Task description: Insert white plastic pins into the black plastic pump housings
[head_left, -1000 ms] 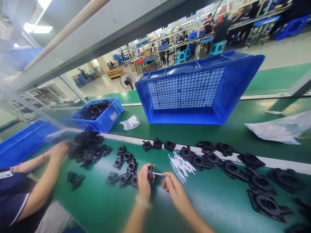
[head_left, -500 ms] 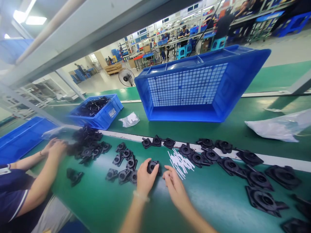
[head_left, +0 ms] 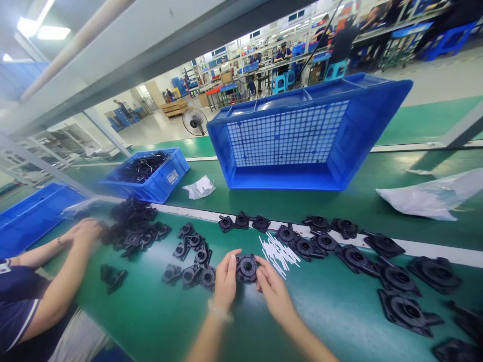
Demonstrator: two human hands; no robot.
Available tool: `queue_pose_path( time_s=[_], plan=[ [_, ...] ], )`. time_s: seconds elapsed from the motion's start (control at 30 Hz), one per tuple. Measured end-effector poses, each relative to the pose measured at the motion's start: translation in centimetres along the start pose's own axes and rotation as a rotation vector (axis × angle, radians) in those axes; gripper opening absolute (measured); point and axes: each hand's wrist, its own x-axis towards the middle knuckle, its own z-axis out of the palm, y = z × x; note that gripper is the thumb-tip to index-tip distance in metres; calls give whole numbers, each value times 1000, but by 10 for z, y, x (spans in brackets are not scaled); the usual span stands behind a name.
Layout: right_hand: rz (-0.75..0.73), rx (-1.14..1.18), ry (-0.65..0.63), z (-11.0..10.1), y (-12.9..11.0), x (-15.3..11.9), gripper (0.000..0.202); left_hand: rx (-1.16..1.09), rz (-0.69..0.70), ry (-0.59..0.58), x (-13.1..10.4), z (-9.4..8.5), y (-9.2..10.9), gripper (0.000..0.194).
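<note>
A round black plastic part point(head_left: 246, 267) lies flat on the green belt point(head_left: 339, 311), held between my two hands. My left hand point(head_left: 225, 281) grips its left edge and my right hand point(head_left: 272, 287) grips its right edge. Just right of it lies a small heap of thin white pins point(head_left: 279, 253). A cluster of the same black parts point(head_left: 192, 261) sits to the left of my left hand. A long row of more black parts point(head_left: 362, 259) runs off to the right.
A co-worker's hands point(head_left: 81, 232) rest at a black parts pile point(head_left: 132, 226) on the left. A large blue crate point(head_left: 302, 136) lies tipped behind, beside a small blue bin point(head_left: 151, 173). Plastic bags point(head_left: 433, 196) lie at the right.
One second ago my left hand held the part upright while my right pushed a white pin into it. Now the part lies flat on the belt between both hands.
</note>
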Motion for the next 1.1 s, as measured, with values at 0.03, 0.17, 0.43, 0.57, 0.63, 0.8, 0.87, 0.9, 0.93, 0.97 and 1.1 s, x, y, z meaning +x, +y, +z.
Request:
queue_pose_path(
  time_s=[0.03, 0.17, 0.43, 0.57, 0.63, 0.8, 0.87, 0.9, 0.93, 0.97, 1.1],
  plan=[
    [0, 31, -9, 0, -2, 0, 43, -49, -3, 22, 0, 0, -1, 42],
    [-18, -22, -23, -2, -3, 1, 42, -241, 17, 153, 3, -3, -6, 42],
    [-75, -333, -46, -4, 0, -1, 38, -191, 17, 278, 9, -8, -3, 35],
    [-10, -41, -111, -5, -10, 2, 41, -190, 18, 275, 7, -7, -2, 36],
    [7, 15, -114, -7, -10, 4, 44, -204, 12, 286, 7, -7, -2, 36],
    [12, -135, -68, -5, -1, 3, 41, -217, 3, 276, 8, -7, -3, 34],
    [-1, -115, -84, -4, -2, 2, 40, -208, 7, 271, 8, -6, -4, 33],
    [-1, -75, -90, -4, -4, 1, 40, -203, 11, 271, 8, -6, -4, 32],
    [0, -26, -95, -5, -7, 1, 41, -199, 16, 272, 8, -6, -4, 32],
    [-1, 20, -99, -5, -9, 2, 41, -196, 19, 273, 8, -6, -4, 32],
    [-1, 5, -48, -8, -8, 4, 43, -185, 24, 277, 8, -6, -6, 32]
  ],
)
